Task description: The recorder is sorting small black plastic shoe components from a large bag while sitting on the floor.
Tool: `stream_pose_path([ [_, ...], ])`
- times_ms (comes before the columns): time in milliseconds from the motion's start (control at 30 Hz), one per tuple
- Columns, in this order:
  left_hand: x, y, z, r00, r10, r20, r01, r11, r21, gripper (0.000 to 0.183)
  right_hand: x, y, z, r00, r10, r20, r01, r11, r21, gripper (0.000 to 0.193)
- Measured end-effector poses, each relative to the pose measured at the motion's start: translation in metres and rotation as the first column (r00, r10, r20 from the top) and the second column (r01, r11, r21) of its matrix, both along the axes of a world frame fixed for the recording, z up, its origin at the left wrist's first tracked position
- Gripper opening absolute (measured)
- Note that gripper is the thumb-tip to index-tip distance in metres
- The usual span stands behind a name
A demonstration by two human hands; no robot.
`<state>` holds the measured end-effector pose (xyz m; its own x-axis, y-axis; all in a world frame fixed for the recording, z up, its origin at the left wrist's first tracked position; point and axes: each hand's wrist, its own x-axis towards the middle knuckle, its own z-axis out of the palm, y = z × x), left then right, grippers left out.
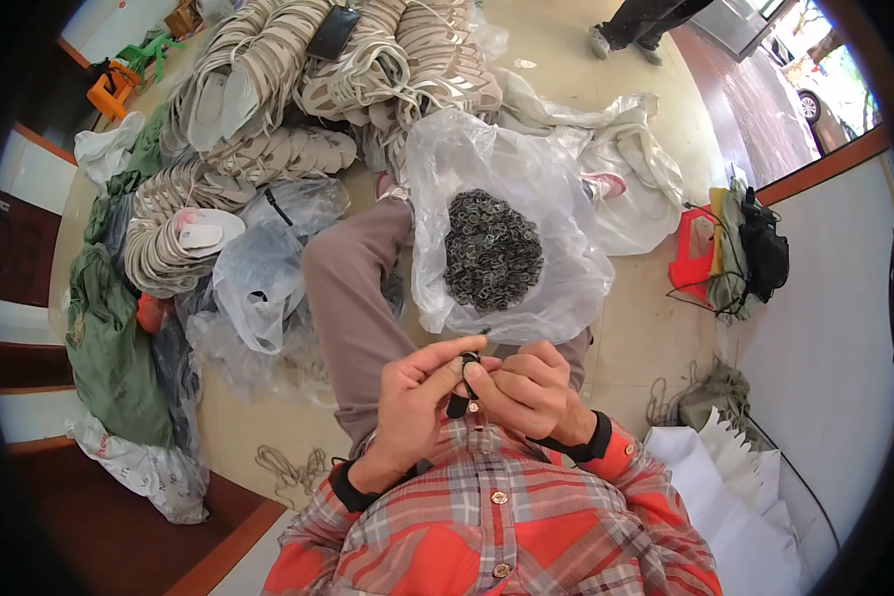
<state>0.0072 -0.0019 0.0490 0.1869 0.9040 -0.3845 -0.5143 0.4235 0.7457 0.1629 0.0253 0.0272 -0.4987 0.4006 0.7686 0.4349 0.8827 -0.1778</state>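
In front of my chest, my left hand (417,389) and my right hand (534,393) are close together. Both pinch a short black strap (457,405), whose lower end hangs between them. A small dark loop shows at its upper part, partly hidden by my fingers and thumbs, so I cannot tell whether it is a buckle or the strap itself. Just beyond my hands, a clear plastic bag (578,273) lies open between my legs. Inside it sits a heap of small dark ring-shaped buckles (492,253).
Stacks of beige shoe uppers (258,60) fill the far left, with a black phone (334,34) on top. Plastic bags (258,273) and green cloth (114,338) lie at the left. A red stool (693,248) stands right. Another person's feet (621,45) are beyond.
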Motion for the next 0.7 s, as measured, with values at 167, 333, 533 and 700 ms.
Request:
stream_pose_path([
  [167, -0.009, 0.005, -0.005, 0.985, -0.033, 0.171, 0.047, 0.996, -0.080, 0.028, -0.003, -0.003, 0.000, 0.999, -0.040, 0.015, 0.040, 0.998, -0.052, 0.038],
  [333, -0.009, 0.009, -0.001, 0.962, -0.228, -0.152, 0.230, 0.973, -0.001, 0.032, 0.010, -0.008, -0.004, 0.964, -0.109, -0.243, -0.018, 0.885, -0.465, 0.024],
  [533, -0.017, 0.016, -0.024, 0.795, -0.160, -0.585, 0.371, 0.891, 0.261, 0.042, 0.004, 0.022, 0.008, 0.933, -0.094, -0.348, -0.309, 0.289, -0.906, 0.024],
  [700, -0.025, 0.040, -0.014, 0.944, -0.241, -0.225, 0.277, 0.950, 0.145, 0.047, 0.012, 0.022, 0.002, 0.819, -0.235, -0.523, -0.566, -0.185, -0.803, 0.021],
])
